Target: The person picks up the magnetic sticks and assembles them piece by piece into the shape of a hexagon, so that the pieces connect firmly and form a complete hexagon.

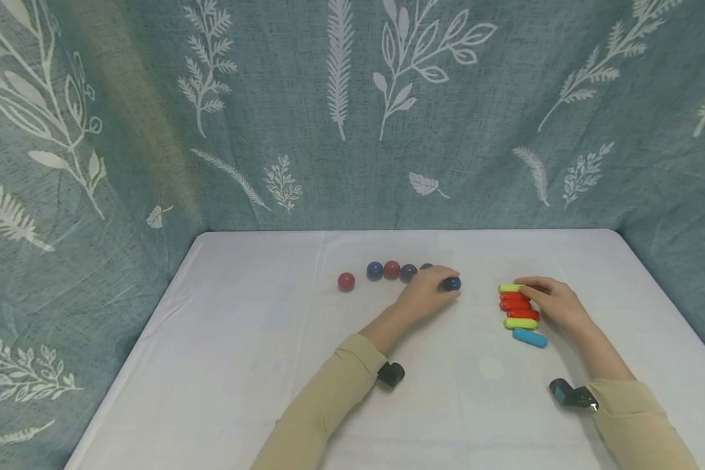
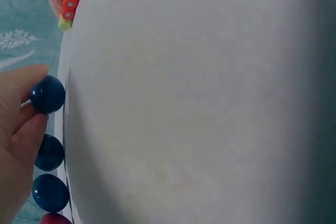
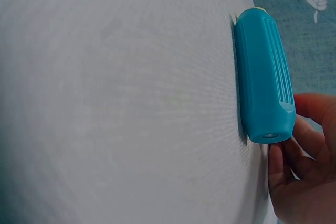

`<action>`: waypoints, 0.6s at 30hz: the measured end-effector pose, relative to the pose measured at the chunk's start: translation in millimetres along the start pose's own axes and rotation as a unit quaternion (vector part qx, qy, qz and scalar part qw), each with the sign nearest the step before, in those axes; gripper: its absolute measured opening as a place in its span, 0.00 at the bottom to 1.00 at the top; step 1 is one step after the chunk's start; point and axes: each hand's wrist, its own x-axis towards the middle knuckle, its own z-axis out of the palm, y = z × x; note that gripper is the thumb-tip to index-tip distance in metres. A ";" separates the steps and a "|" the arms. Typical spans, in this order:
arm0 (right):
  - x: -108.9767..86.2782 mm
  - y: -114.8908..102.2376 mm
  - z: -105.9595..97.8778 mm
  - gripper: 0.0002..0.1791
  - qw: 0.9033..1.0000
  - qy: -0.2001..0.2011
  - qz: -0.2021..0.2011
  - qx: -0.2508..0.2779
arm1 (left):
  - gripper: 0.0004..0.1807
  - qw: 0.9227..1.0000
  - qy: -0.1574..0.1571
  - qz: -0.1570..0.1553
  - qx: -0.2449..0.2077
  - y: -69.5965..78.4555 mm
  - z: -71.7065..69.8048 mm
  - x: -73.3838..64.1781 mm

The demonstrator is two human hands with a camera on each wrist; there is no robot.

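My left hand [image 1: 425, 292] pinches a dark blue ball [image 1: 452, 284] between thumb and fingers, low at the right end of a row of balls. In that row stand a blue ball [image 1: 375, 271], a red ball [image 1: 391, 269], another blue ball [image 1: 408, 273] and one more partly hidden behind the hand. My right hand [image 1: 555, 303] grips the right end of the farthest yellow stick [image 1: 509, 287] between thumb and fingers. Nearer lie several short red sticks [image 1: 514, 305], a second yellow stick [image 1: 520, 323] and a ribbed blue stick [image 3: 265, 77], slightly angled.
A separate red ball [image 1: 346, 281] sits left of the row. Everything rests on a white-covered table [image 1: 241, 365]. Teal leaf-patterned cloth [image 1: 305, 183] hangs behind and beside it. A black wrist camera [image 1: 391, 374] is on the left arm, another [image 1: 572, 395] on the right.
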 end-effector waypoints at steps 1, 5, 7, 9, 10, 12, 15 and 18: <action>-0.1 -0.1 0.1 0.30 1.000 0.000 0.000 0.000 | 0.21 1.000 -0.004 0.003 0.003 0.4 -0.1 -0.7; -0.3 -0.3 0.2 0.29 1.000 0.001 0.001 -0.001 | 0.22 1.000 -0.024 0.005 0.014 2.9 -1.7 -3.3; 0.0 -0.3 0.0 0.29 1.000 0.000 0.002 -0.002 | 0.22 0.999 -0.035 0.004 0.017 3.8 -2.7 -4.9; 0.4 -0.2 -0.4 0.30 1.000 0.000 0.001 -0.002 | 0.22 0.999 -0.044 0.001 0.009 4.0 -3.5 -6.9; 0.6 0.0 -0.7 0.30 1.000 -0.001 0.000 -0.002 | 0.22 0.999 -0.046 -0.001 0.004 3.8 -3.9 -7.9; 1.1 0.5 -1.0 0.30 1.000 0.000 -0.001 -0.002 | 0.22 0.999 -0.049 -0.003 -0.009 3.2 -4.3 -10.1; 1.6 1.3 -1.2 0.30 1.000 0.000 -0.001 -0.003 | 0.23 0.998 -0.047 -0.006 -0.028 2.3 -5.5 -13.8; 2.0 2.0 -1.1 0.30 1.000 -0.002 0.002 -0.004 | 0.23 0.998 -0.040 -0.006 -0.040 1.4 -7.0 -18.4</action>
